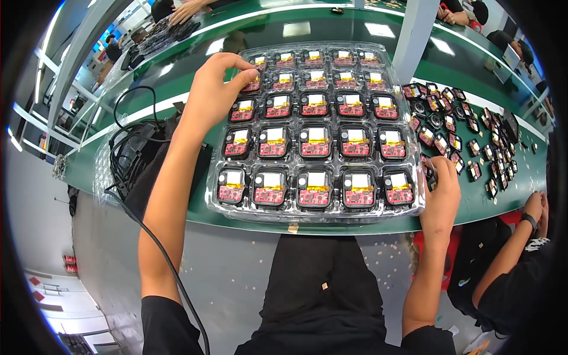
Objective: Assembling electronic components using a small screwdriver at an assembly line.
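A clear plastic tray (pixel 417 204) lies before me, its pockets filled with square black watch modules (pixel 314 188) showing red circuit boards, white squares and yellow tape. My left hand (pixel 220 86) reaches to its far-left corner. Thumb and forefinger are pinched at a watch module (pixel 251 84) in the second row from the back, partly covering it. My right hand (pixel 442 192) is beside the tray's right edge with its fingers closed. Something dark and glossy shows between those fingers, but its kind is hard to make out.
Many loose watch modules (pixel 474 147) are scattered on the green table (pixel 361 227) to the right. Black cables (pixel 121 155) and a dark bag-like bundle lie left. A grey post (pixel 412 44) rises behind the tray. Another person's arm (pixel 515 248) is at the right.
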Demonstrator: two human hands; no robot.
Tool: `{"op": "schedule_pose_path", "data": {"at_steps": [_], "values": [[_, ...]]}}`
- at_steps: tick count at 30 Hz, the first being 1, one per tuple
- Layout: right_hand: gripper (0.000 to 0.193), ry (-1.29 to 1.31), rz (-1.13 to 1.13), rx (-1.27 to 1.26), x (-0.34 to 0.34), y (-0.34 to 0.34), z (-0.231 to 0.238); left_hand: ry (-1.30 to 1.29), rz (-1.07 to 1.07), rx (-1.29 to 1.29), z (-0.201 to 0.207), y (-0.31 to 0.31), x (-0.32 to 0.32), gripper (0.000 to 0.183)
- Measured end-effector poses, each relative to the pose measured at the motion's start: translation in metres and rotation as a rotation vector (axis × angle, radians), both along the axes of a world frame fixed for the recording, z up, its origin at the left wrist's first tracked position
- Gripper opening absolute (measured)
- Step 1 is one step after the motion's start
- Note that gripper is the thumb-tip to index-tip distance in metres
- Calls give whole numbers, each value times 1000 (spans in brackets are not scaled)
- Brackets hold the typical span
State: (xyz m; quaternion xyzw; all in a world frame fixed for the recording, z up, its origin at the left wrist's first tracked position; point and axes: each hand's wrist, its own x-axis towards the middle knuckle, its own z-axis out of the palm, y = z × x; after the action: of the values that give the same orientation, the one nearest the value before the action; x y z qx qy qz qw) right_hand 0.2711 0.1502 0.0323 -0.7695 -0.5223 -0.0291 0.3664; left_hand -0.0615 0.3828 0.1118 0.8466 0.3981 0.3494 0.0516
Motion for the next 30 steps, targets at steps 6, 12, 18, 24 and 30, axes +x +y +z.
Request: {"op": "schedule_pose_path", "data": {"at_steps": [6,12,18,24,30], "values": [[25,-50,8,27,5,-1,-5,324,133,45,21,-16,6,23],[26,217,-33,148,6,-17,2,446,46,-13,29,-28,7,32],[57,314,348,541,-31,-75,7,-371,9,76,45,-92,8,40],[60,433,869,338,-70,-79,-1,-379,-718,-289,-8,-224,14,50],[61,548,1025,132,-92,-79,-11,-1002,-282,-812,-81,-310,33,70]]}}
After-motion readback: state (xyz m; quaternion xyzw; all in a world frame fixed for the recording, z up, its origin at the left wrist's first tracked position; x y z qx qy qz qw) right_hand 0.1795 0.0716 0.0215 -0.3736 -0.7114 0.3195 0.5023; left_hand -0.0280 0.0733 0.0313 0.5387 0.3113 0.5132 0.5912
